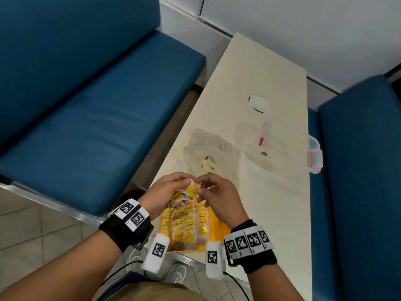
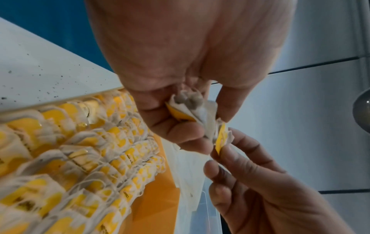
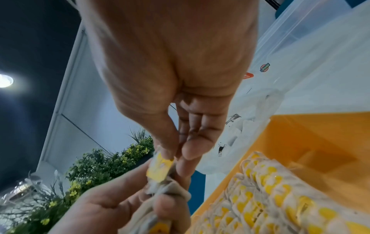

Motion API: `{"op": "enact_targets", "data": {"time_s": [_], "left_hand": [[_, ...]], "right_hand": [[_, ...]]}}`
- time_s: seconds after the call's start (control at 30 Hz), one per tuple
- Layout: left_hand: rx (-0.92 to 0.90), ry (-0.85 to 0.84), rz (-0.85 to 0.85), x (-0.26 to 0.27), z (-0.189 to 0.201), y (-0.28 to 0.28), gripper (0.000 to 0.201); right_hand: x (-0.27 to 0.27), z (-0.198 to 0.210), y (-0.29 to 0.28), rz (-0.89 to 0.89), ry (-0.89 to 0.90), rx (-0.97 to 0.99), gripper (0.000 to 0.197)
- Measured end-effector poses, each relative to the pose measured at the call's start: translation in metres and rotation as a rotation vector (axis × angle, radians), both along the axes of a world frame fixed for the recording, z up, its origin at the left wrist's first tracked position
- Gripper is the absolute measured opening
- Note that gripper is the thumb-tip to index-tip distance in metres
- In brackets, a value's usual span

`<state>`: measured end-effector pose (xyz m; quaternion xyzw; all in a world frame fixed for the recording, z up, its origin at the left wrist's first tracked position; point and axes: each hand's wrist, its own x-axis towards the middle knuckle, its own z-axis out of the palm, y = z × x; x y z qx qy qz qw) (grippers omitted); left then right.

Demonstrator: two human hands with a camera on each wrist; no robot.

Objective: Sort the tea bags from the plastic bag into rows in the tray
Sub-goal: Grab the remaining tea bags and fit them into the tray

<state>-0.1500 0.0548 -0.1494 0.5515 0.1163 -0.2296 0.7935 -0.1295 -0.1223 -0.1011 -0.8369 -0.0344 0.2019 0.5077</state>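
Observation:
Above the far end of the orange tray [image 1: 220,228], my left hand [image 1: 167,192] grips a small bunch of tea bags [image 1: 184,195] with yellow tags. My right hand [image 1: 213,195] pinches the top tea bag [image 1: 192,190] of that bunch between thumb and fingers. In the left wrist view the bunch [image 2: 192,107] sits in my curled left fingers, and the right hand's thumb and finger pinch a yellow tag [image 2: 221,139]. The right wrist view shows the same pinched tag [image 3: 160,167]. Rows of tea bags [image 1: 184,224] fill the tray's left part. The crumpled plastic bag [image 1: 210,155] lies just beyond the tray.
A clear plastic box [image 1: 282,146] with pink clips stands at the right of the cream table [image 1: 256,68]. A white lid-like object [image 1: 259,103] lies farther back. Blue benches [image 1: 97,105] flank the table. The tray's right part [image 3: 312,142] shows bare orange.

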Motion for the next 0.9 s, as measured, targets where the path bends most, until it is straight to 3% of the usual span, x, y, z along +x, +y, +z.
{"op": "enact_targets", "data": {"time_s": [0.13, 0.27, 0.4, 0.57, 0.7, 0.9], "left_hand": [[-0.001, 0.019, 0.006, -0.0003, 0.0016, 0.0009, 0.024], [0.106, -0.020, -0.020, 0.0006, 0.0045, -0.0003, 0.022], [0.185, -0.055, -0.026, 0.0018, 0.0054, -0.0022, 0.019], [0.249, -0.095, -0.017, 0.0036, 0.0051, -0.0031, 0.019], [0.228, -0.044, 0.000, 0.0052, 0.0031, -0.0056, 0.015], [0.086, 0.070, 0.044, 0.0062, -0.0006, -0.0034, 0.022]], "right_hand": [[-0.0035, -0.0029, -0.0012, 0.078, -0.103, -0.024, 0.048], [-0.0050, 0.0002, -0.0025, 0.162, -0.194, -0.090, 0.054], [-0.0052, 0.0028, -0.0027, 0.187, -0.199, -0.125, 0.036], [-0.0044, 0.0056, -0.0027, 0.187, -0.139, -0.117, 0.028], [-0.0016, -0.0006, 0.0011, 0.122, -0.186, -0.208, 0.012], [0.0003, -0.0039, -0.0024, 0.130, -0.324, -0.147, 0.020]]}}
